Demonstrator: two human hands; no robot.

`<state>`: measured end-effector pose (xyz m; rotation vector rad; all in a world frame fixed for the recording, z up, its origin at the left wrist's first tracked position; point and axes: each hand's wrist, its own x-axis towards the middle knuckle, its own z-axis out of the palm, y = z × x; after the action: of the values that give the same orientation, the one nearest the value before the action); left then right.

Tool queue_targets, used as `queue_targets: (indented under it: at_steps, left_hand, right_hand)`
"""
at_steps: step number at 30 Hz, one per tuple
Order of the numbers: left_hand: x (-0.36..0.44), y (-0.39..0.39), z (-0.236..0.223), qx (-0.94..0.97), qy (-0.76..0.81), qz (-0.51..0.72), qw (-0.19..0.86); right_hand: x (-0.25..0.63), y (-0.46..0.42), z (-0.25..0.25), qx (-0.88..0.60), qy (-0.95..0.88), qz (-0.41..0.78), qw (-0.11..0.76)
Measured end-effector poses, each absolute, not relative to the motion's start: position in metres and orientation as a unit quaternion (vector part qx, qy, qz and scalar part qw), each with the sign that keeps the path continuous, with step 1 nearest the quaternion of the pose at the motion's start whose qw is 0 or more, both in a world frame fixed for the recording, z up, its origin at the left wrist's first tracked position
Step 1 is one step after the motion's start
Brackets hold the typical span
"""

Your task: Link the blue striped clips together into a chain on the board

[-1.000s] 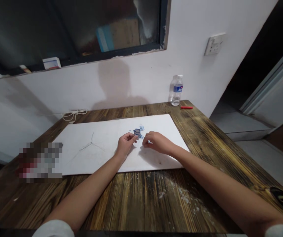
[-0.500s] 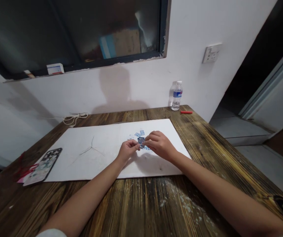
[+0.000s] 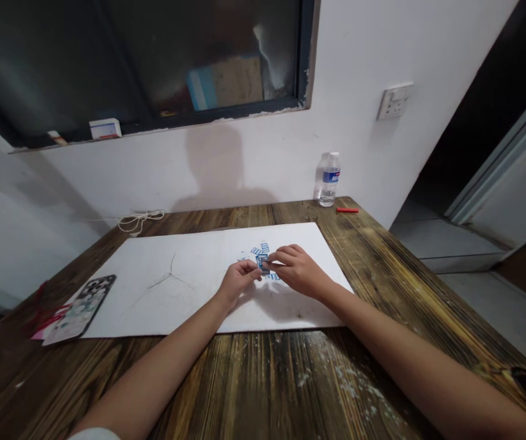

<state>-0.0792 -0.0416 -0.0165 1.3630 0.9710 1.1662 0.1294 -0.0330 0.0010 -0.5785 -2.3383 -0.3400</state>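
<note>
A flat, low passage runs over the white sheet left of the left hand. A phone obstructs the desk's front left corner, while a water bottle and red stick obstruct its back right corner.

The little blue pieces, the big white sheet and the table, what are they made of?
The little blue-and-white pieces look like printed paper or thin card: flat and thin, but too small to be sure. The white sheet looks like matte board, lying flat with a stiff, straight edge. The table looks like dark-stained wood, with long grain lines and pale scuffs.

White sleeve, bare forearms and hands
</note>
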Motion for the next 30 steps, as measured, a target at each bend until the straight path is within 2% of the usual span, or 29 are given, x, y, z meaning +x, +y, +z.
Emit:
queue_targets:
  at_steps: [5, 9, 17, 25, 30]
  left_hand:
    - [-0.077, -0.041, -0.015, 0.565, 0.424, 0.508, 0.493]
    - [-0.077, -0.040, -0.014, 0.538, 0.463, 0.534, 0.459]
    - [-0.078, -0.039, -0.012, 0.531, 0.486, 0.537, 0.441]
    - [-0.077, -0.039, -0.012, 0.536, 0.490, 0.533, 0.434]
    - [-0.077, -0.040, -0.011, 0.536, 0.488, 0.534, 0.436]
  right_hand:
    - [0.125, -0.036, -0.001, -0.264, -0.900, -0.092, 0.335]
    - [0.126, -0.034, -0.001, -0.313, -0.886, -0.016, 0.342]
    - [0.128, -0.028, -0.007, -0.312, -0.927, 0.084, 0.190]
    - [0.124, -0.031, -0.009, -0.331, -0.919, 0.135, 0.164]
    - [0.123, -0.034, -0.009, -0.356, -0.914, 0.128, 0.145]
